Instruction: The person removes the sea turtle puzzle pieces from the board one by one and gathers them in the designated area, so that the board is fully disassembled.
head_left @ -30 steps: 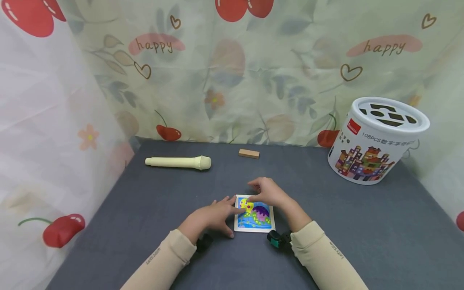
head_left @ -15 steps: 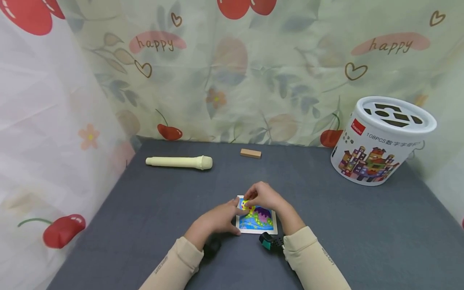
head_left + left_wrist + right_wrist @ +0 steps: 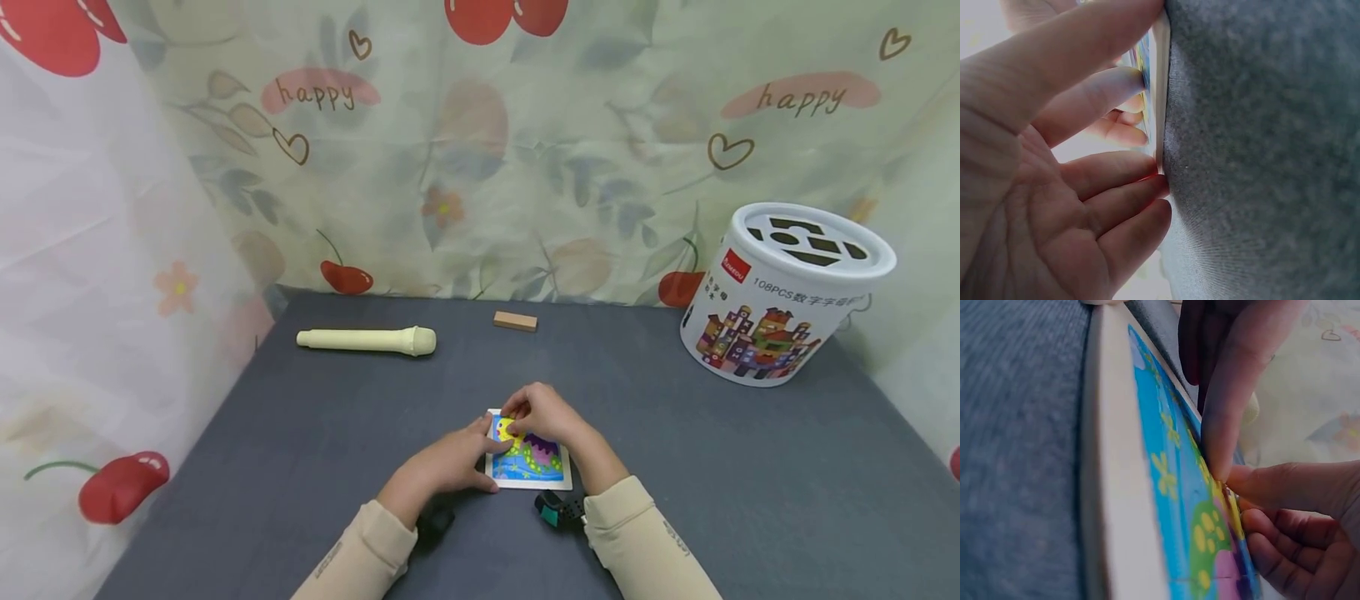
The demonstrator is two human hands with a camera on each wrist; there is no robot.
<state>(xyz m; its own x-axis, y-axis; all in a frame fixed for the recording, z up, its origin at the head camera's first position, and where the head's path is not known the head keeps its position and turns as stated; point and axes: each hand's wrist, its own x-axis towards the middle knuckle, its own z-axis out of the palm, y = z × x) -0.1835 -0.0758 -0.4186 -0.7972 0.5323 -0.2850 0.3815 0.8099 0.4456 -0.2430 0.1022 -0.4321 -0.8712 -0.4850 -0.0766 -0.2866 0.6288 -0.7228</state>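
Observation:
A small jigsaw puzzle board (image 3: 528, 477) with a white rim lies on the dark table. Its picture shows a yellow-headed, purple-backed turtle-like animal on blue. My left hand (image 3: 448, 463) holds it from the left, thumb at the near corner and fingers at the far edge; the index finger presses on the picture. In the left wrist view, the fingertips meet the board's pale edge (image 3: 1159, 94). My right hand (image 3: 547, 414) bends over the yellow head, thumb and curled fingers close together there. Right beside the left index finger sits the right thumb (image 3: 1291, 484); anything between the right fingertips is hidden.
A cream toy microphone (image 3: 367, 340) lies at the back left, and a small wooden block (image 3: 515, 321) behind the hands. A white bucket (image 3: 780, 296) with a slotted lid stands at the back right. Patterned cloth (image 3: 472, 167) hangs behind the table.
My right hand has come down and left onto the yellow head, its fingers closing together. The left hand has shifted slightly right, drawing closer around the board.

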